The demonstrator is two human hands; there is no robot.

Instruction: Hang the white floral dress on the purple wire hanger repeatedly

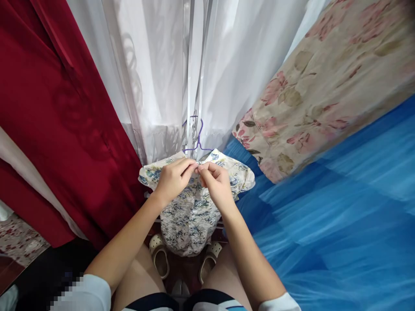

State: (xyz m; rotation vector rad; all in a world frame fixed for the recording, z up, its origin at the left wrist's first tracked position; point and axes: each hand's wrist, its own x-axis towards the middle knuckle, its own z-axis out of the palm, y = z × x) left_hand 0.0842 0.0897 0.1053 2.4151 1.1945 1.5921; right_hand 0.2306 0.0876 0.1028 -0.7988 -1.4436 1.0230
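Observation:
A white garment with a blue and yellow floral print [191, 224] hangs before me on a purple hanger [199, 138]. Both hands meet at the middle of its neckline. My left hand [175, 179] is closed, thumb and fingertips pinching the garment's edge. Right beside it, my right hand [215, 179] pinches the same edge with thumb and bent forefinger. The fingertips nearly touch. Whatever small part of the neckline lies between them is mostly hidden.
Behind the hanger are white curtains [155, 77]. Red cloth [65, 108] hangs at left. At right hang a beige floral cloth [308, 90] and blue tulle [340, 216]. Beige clogs [158, 255] stand on the dark floor below.

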